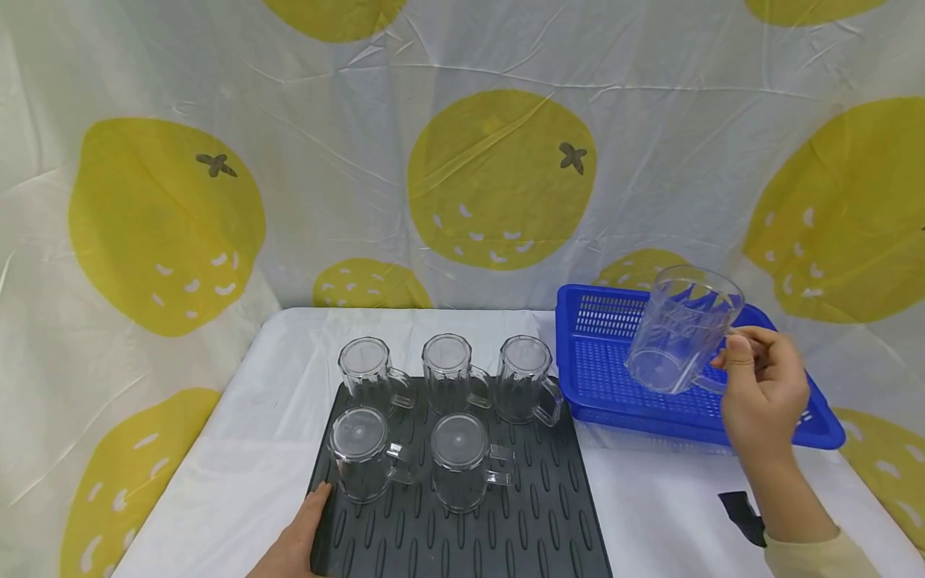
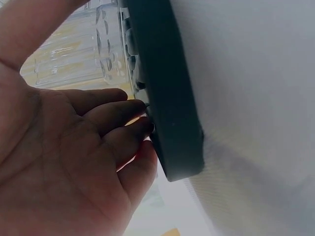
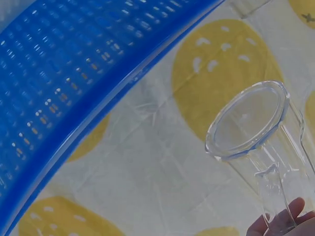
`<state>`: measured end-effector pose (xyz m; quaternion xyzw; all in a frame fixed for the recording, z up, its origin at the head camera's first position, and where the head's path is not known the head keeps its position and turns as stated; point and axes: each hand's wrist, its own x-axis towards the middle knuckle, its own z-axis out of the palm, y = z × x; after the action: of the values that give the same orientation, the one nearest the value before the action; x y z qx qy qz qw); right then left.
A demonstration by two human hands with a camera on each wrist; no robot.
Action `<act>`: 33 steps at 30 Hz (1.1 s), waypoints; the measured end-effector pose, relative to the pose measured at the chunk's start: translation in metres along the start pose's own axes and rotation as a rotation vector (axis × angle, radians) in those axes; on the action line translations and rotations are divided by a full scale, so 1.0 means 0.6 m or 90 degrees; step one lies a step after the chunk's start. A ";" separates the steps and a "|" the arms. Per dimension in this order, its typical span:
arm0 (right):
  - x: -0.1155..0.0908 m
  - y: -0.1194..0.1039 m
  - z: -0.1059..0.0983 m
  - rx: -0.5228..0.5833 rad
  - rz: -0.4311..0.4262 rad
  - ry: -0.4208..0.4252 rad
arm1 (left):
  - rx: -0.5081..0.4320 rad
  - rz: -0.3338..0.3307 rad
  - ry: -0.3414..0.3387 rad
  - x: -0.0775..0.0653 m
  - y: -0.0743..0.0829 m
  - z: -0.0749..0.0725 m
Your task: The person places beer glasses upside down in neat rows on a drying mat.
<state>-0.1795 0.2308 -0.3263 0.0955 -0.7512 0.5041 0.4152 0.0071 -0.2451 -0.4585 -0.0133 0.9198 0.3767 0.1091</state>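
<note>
My right hand (image 1: 766, 389) grips the handle of a clear glass mug (image 1: 682, 329), which is tilted with its mouth up, over the blue basket (image 1: 571, 377). In the right wrist view the mug's thick base (image 3: 248, 120) faces the camera, with a few fingertips (image 3: 290, 214) at the handle. My left hand (image 1: 296, 538) rests at the left edge of the dark ribbed mat (image 1: 506, 530); in the left wrist view its fingers lie loosely bent against the mat's side (image 2: 165, 98). Two mugs (image 1: 460, 466) stand bottom-up at the front of the group on the mat.
Three more glass mugs (image 1: 446, 373) form a row along the mat's back edge, handles to the right. The basket stands right of the mat on a white-covered table (image 1: 217, 449). A black strip (image 1: 743, 518) lies near my right forearm. A lemon-print curtain (image 1: 332, 160) hangs behind.
</note>
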 end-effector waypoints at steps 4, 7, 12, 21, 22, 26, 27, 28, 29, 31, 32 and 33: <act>-0.009 -0.012 0.003 0.019 -0.012 -0.013 | 0.001 -0.005 -0.002 0.000 -0.001 0.001; -0.016 -0.020 0.004 0.042 -0.012 -0.026 | 0.005 -0.003 0.000 0.001 -0.003 0.002; -0.028 -0.029 0.007 0.100 -0.022 -0.046 | 0.021 0.026 0.011 0.002 -0.005 0.004; -0.042 -0.048 0.011 0.162 -0.041 -0.072 | 0.027 0.024 0.010 0.002 -0.003 0.005; -0.043 -0.050 0.012 0.180 -0.042 -0.076 | 0.028 0.023 0.009 0.002 -0.004 0.005; -0.049 -0.060 0.016 0.238 -0.048 -0.102 | 0.021 0.026 0.008 0.002 -0.005 0.006; -0.051 -0.063 0.017 0.247 -0.049 -0.109 | 0.024 0.025 0.009 0.002 -0.004 0.006; -0.052 -0.065 0.018 0.260 -0.052 -0.116 | 0.025 0.027 0.010 0.002 -0.004 0.005; -0.054 -0.067 0.020 0.259 -0.055 -0.123 | 0.022 0.029 0.010 0.002 -0.004 0.005; -0.058 -0.071 0.022 0.259 -0.061 -0.135 | 0.019 0.027 0.010 0.002 -0.004 0.004; -0.060 -0.072 0.024 0.257 -0.064 -0.139 | 0.016 0.026 0.008 0.002 -0.003 0.003; -0.062 -0.073 0.025 0.261 -0.070 -0.144 | 0.019 0.025 0.009 0.002 -0.003 0.003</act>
<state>-0.1393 0.1871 -0.3254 0.2746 -0.6686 0.6086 0.3274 0.0062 -0.2451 -0.4612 0.0037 0.9262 0.3648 0.0952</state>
